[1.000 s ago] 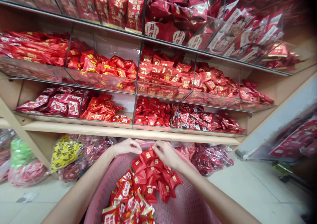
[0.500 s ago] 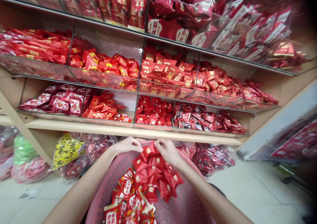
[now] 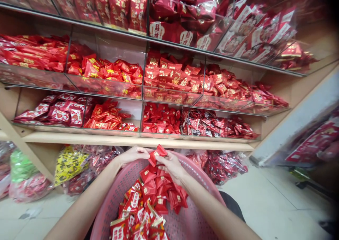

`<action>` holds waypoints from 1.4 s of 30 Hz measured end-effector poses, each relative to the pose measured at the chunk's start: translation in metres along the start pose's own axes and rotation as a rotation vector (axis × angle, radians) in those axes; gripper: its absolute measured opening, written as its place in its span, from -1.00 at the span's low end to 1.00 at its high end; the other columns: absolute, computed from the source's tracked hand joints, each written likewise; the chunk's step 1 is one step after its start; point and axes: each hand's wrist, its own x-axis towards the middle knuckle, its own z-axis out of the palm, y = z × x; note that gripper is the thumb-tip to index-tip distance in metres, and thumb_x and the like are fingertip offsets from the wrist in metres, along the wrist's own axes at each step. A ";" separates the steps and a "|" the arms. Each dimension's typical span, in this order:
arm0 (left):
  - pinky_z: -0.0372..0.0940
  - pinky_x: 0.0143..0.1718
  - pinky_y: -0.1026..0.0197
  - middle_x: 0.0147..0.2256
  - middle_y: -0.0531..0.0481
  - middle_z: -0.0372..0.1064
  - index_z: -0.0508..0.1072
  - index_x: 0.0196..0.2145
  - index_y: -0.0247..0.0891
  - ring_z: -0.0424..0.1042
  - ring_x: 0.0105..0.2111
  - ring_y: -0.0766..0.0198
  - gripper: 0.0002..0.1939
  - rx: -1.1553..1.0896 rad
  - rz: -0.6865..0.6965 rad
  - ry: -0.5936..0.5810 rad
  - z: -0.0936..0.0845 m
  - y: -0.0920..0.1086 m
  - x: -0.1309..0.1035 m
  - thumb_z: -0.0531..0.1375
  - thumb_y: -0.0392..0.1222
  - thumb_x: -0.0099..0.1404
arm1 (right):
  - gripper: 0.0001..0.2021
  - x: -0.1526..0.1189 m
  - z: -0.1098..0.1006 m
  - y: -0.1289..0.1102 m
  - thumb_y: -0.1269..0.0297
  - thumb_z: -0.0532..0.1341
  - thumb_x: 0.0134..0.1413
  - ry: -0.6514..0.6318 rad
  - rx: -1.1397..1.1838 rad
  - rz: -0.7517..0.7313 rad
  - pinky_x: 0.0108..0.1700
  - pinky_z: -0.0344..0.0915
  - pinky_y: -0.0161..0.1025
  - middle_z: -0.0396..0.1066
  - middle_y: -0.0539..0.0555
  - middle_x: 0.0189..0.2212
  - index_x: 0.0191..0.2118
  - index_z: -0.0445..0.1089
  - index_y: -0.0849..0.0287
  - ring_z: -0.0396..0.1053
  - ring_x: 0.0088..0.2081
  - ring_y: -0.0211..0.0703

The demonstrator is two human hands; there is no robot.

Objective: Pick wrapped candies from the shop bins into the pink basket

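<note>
A small red packet (image 3: 158, 154) is held over the far rim of a pink perforated basket (image 3: 203, 183). My left hand (image 3: 134, 156) pinches its left edge with closed fingers. My right hand (image 3: 171, 164) grips the same packet from the right, fingers closed, just above the pile. Inside the basket, red packets with gold print (image 3: 159, 187) lie toward the far side, and red packets with white labels and gold ends (image 3: 132, 204) lie nearer on the left.
A wooden shelf (image 3: 106, 138) with clear-walled compartments of red packets rises beyond the basket. Beneath it are plastic bags, including a yellow one (image 3: 71, 164) and a green one (image 3: 23, 165). A dark rounded object (image 3: 233, 206) shows right of the basket.
The packet has been lifted and turned between my hands. My right hand has shifted slightly left and down, its fingers now under the packet. The shelves appear a little further left in view.
</note>
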 end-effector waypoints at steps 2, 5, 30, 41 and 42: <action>0.08 0.04 0.05 -0.08 -0.14 0.34 0.48 -0.31 -0.31 0.31 -0.07 0.07 -0.73 -0.031 -0.030 -0.008 0.002 0.002 -0.003 0.24 -0.08 0.06 | -0.68 -0.001 -0.002 -0.004 0.19 0.31 -0.23 -0.009 0.033 -0.041 -0.38 0.26 -0.39 0.43 0.01 -0.39 -0.27 0.35 0.19 0.36 -0.42 -0.34; 0.10 0.02 0.05 -0.09 -0.17 0.35 0.40 -0.11 -0.32 0.32 -0.09 0.07 -0.57 -0.042 -0.048 -0.024 0.003 0.005 -0.006 0.16 0.01 0.13 | -0.75 -0.008 -0.015 -0.017 0.22 0.28 -0.16 -0.032 0.123 -0.080 -0.32 0.28 -0.35 0.42 0.00 -0.35 -0.30 0.33 0.18 0.36 -0.37 -0.33; 0.12 -0.02 0.14 -0.18 -0.10 0.40 0.48 -0.23 -0.28 0.31 -0.11 0.08 -0.57 -0.011 -0.098 0.117 0.004 0.004 -0.004 0.13 0.11 0.11 | -0.69 -0.098 -0.105 -0.007 0.14 0.28 -0.12 0.051 -0.092 0.278 -0.36 0.27 -0.37 0.36 -0.05 -0.37 -0.21 0.30 0.09 0.30 -0.45 -0.39; 0.13 -0.02 0.13 -0.17 -0.10 0.40 0.48 -0.23 -0.27 0.31 -0.11 0.08 -0.58 -0.015 -0.102 0.097 0.005 0.005 -0.004 0.13 0.10 0.10 | -0.63 -0.098 -0.104 0.015 0.14 0.34 -0.23 0.025 -0.202 0.316 -0.52 0.10 -0.43 0.30 -0.12 -0.59 -0.35 0.19 0.17 0.21 -0.59 -0.43; 0.13 -0.02 0.13 -0.17 -0.10 0.39 0.48 -0.23 -0.28 0.31 -0.11 0.08 -0.58 -0.006 -0.098 0.100 0.005 0.005 -0.004 0.13 0.10 0.10 | -0.64 -0.098 -0.104 0.016 0.13 0.33 -0.22 0.024 -0.204 0.330 -0.53 0.10 -0.44 0.30 -0.12 -0.59 -0.35 0.20 0.17 0.21 -0.59 -0.43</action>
